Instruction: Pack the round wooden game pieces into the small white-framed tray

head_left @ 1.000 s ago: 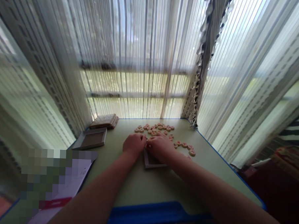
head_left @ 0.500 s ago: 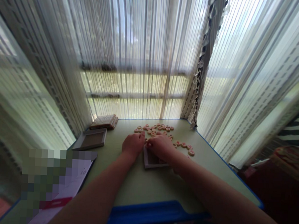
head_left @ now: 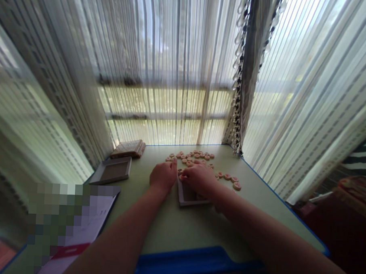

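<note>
My right hand reaches over a shallow grey-white box, its fingertips closed on a round Chinese chess piece at the box's far left corner. The hand and forearm cover much of the box's inside. Just left of the box is my left hand, fingers curled and thumb pointing away from me; whatever those fingers may hold is hidden. Beyond both hands lie several loose pale round chess pieces with reddish marks. More pieces trail off to the right of my right hand.
A second shallow tray, perhaps the lid, lies at the left, with a stack of books behind it. A purple-white booklet lies nearer, partly pixelated. The pale green table has a blue edge. Sheer curtains hang beyond.
Both hands stay almost in place. My right fingertips remain at the box's far left corner, with small finger motion. The view has shifted slightly.
</note>
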Demonstrator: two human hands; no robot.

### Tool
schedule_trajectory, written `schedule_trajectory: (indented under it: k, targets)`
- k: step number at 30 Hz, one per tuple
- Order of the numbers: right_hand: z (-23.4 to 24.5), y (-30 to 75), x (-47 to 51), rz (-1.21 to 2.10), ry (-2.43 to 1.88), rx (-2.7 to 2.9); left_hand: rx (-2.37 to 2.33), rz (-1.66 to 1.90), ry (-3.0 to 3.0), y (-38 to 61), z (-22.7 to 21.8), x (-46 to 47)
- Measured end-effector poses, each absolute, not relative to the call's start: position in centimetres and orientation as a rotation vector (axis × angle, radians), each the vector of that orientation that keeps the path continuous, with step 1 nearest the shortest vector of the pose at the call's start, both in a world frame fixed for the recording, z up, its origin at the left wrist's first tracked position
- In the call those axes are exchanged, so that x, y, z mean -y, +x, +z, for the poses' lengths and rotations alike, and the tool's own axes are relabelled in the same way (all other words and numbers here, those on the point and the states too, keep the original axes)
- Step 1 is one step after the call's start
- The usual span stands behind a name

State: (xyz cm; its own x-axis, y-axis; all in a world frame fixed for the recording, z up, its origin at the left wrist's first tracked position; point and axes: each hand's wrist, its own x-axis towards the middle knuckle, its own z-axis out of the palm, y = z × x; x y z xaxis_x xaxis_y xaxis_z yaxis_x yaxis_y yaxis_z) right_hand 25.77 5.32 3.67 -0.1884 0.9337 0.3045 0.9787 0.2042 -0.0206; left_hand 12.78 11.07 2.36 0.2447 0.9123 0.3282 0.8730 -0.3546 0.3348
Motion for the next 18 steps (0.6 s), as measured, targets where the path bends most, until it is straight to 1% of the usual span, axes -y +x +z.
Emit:
schedule_trajectory:
  k: [6,11,18]
  targets:
    - [4.1,26.6,-5.2,-0.189,-1.852,2.119,-1.745,0.808,2.443,12.2,1.3,-12.7]
    - [4.1,26.3,-5.3,-0.163,-1.881,2.211,-1.753,0.772,2.428,12.0,0.9,-13.3]
    - [3.8,25.7,-5.4,-0.214,-1.852,2.233,-1.741,0.776,2.419,12.1,1.0,-13.3]
